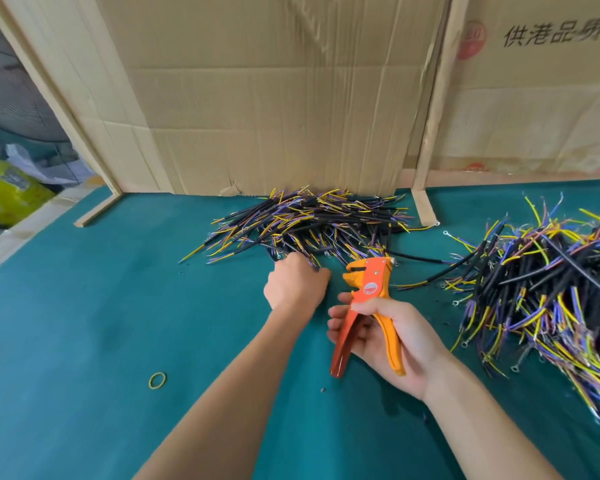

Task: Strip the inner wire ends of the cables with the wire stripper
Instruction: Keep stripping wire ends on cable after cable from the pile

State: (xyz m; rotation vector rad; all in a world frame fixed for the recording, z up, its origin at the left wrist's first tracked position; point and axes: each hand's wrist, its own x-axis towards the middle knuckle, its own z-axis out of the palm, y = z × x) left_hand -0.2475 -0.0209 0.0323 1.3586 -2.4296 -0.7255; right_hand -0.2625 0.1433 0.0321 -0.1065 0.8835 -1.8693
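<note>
Green felt is covering the table [84, 323] we are working at, with flattened cardboard [274, 98] standing along its far edge. Our left hand [297, 284] is reaching forward, arm nearly straight, knuckles up, fingers curling into the near edge of the middle pile of cables [312, 223], pinching wire ends there; which cable we cannot tell. Our right hand [385, 337] is hovering just beside it, palm turned up and leftward, fingers and thumb wrapping around the handles of the orange wire stripper [368, 306]. Its head is pointing away from us towards the pile, jaws parted, touching no wire. A second pile of cables [551, 289] is lying well to the right. A yellow rubber band [157, 380] is resting on the felt near our left forearm.
</note>
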